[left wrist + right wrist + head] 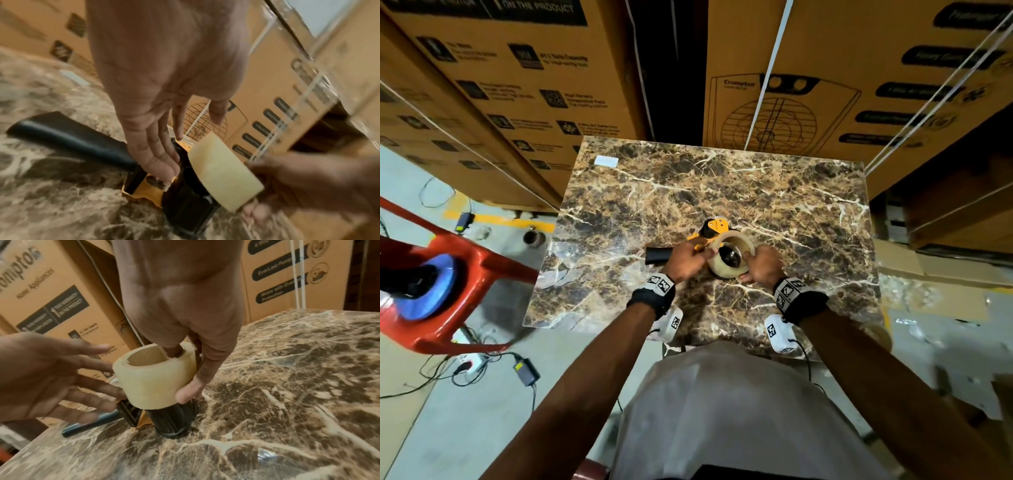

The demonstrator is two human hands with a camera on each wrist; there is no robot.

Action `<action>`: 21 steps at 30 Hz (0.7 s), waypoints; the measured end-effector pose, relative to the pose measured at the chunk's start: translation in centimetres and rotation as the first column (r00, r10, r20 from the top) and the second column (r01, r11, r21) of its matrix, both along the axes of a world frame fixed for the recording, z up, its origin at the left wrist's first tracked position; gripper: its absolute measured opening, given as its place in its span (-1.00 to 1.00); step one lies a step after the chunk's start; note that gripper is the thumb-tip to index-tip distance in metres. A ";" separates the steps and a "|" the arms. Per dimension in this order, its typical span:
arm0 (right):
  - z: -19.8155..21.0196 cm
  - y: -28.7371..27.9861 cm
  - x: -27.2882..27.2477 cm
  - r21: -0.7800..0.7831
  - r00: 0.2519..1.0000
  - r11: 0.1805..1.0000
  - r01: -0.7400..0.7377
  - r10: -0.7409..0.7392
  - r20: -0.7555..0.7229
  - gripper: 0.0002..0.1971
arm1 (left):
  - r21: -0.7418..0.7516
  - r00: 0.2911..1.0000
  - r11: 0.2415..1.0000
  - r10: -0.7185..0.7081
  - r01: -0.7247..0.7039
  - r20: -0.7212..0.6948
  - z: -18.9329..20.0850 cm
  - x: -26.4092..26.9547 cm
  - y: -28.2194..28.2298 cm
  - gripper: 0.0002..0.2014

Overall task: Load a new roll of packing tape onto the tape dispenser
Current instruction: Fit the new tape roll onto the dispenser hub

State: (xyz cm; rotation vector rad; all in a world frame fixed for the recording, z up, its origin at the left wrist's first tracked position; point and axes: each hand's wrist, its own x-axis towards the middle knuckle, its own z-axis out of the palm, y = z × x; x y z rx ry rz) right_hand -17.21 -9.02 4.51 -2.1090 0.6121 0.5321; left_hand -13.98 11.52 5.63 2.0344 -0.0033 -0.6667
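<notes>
A yellow and black tape dispenser [714, 228] lies on its side on the marble table [756, 192], its black handle [659, 255] pointing left. A pale roll of packing tape [731, 257] sits tilted over the top of the dispenser's black spool hub [172, 420]. My right hand [762, 269] grips the roll [154, 378], fingers inside the core and thumb on the outer face. My left hand [688, 260] is open, its straight fingers [158, 159] resting on the dispenser frame [152, 186] beside the roll [222, 172].
Tall cardboard boxes [825, 78] stand behind and to both sides of the table. A red plastic chair [431, 284] is at the left, with cables and a power adapter [527, 371] on the floor. A white label [606, 161] lies at the table's far left corner.
</notes>
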 end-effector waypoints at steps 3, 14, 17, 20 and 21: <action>-0.1 0.8 0.2 -0.065 0.999 0.997 -0.044 0.044 -0.013 -0.66 | 0.089 0.989 0.987 -0.138 0.132 0.062 -0.7 -0.2 -0.8 -0.68; -2.5 -1.1 0.5 0.159 0.990 0.984 0.075 -0.054 -0.131 -0.49 | 0.061 0.985 0.983 -0.173 0.174 -0.022 -2.3 0.5 -1.2 -0.69; -3.9 -1.6 0.7 0.295 0.980 0.940 0.171 -0.131 -0.149 -0.49 | 0.004 0.988 0.992 -0.123 0.124 -0.091 -5.1 1.2 -0.9 -0.54; -3.4 -1.4 0.8 0.439 0.960 0.857 0.270 -0.207 -0.186 -0.47 | -0.023 0.985 0.996 -0.084 0.081 -0.153 -9.5 2.2 -0.5 -0.41; -3.3 -1.4 0.9 0.459 0.956 0.842 0.283 -0.211 -0.202 -0.47 | -0.031 0.983 0.998 -0.066 0.062 -0.174 -9.2 2.0 -0.7 -0.37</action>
